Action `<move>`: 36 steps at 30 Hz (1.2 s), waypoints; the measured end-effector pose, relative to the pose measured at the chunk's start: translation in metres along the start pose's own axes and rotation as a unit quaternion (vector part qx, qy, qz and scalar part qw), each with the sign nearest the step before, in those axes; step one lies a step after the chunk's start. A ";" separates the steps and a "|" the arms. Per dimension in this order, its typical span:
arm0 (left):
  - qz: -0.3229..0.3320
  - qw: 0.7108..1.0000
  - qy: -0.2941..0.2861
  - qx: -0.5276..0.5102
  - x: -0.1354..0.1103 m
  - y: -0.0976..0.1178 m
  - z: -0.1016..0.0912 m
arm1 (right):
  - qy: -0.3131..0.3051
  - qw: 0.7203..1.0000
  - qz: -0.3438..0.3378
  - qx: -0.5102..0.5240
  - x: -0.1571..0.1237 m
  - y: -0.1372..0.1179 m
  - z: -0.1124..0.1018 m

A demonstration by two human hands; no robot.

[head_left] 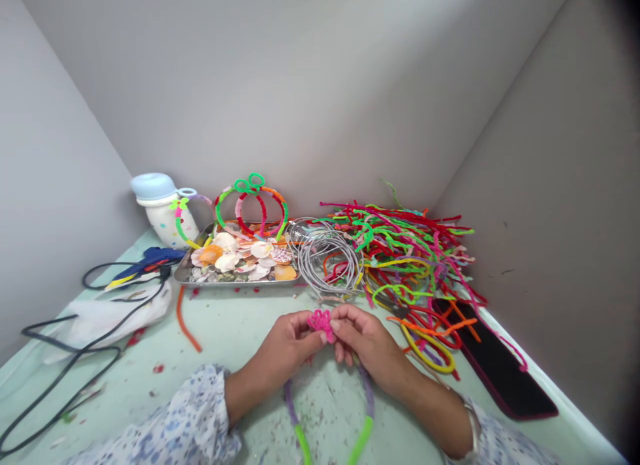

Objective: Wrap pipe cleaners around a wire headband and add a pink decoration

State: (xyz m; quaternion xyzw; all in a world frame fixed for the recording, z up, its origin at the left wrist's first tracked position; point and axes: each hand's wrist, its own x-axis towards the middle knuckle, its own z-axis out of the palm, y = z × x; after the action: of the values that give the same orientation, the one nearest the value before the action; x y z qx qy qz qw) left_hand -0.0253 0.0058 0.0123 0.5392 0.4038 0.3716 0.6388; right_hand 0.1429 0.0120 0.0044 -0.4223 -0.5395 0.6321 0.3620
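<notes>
**Q: What does this frame show?**

A: A person works at a pale green tabletop [235,338], the left hand [287,358] and right hand [370,345] meeting at centre over a pink pipe-cleaner knot [321,324].

**Q: What is the state of the grip?**

A: Both grips are pressed together, pinching the knot from either side, which holds it just above the tabletop. A purple-and-green pipe-cleaner band [367,402] hangs below the hands; its join to the knot is hidden.

**Q: How is this hold best managed?**

A: A close, even pinch at the knot's base should stop the springy loops from slipping, while keeping the wrists low should steady the hanging band.

**Q: What is the count?**

A: There are two hands, one knot and one band. Behind them sit one metal tray [235,282] of seashells [235,255], too overlapped to count exactly, and one coil of grey wire [325,258]. A heap of pipe cleaners [400,252] is too tangled to count. One blue glue gun [150,262], one white jug [160,218] and one black phone [495,358] complete the scene, with one loose orange pipe cleaner [185,325] lying on the tabletop.
</notes>
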 end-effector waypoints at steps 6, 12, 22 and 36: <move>-0.007 1.000 0.018 -0.001 0.000 0.001 -0.001 | 0.013 1.000 -0.014 -0.004 -0.004 -0.005 0.002; 0.004 1.000 -0.005 -0.021 -0.002 0.004 -0.004 | 0.050 0.998 -0.039 -0.006 -0.006 -0.006 0.004; 0.001 0.998 0.062 -0.026 -0.001 0.001 -0.002 | 0.062 0.990 -0.081 -0.098 -0.009 0.001 0.007; -0.021 0.992 0.082 -0.092 -0.003 -0.006 0.000 | 0.052 0.983 -0.125 -0.128 -0.013 0.004 0.011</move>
State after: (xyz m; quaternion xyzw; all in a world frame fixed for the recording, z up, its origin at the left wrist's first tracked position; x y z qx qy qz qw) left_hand -0.0260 0.0024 0.0065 0.4369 0.4300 0.4366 0.6585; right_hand 0.1374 -0.0048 0.0025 -0.4266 -0.6451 0.4850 0.4082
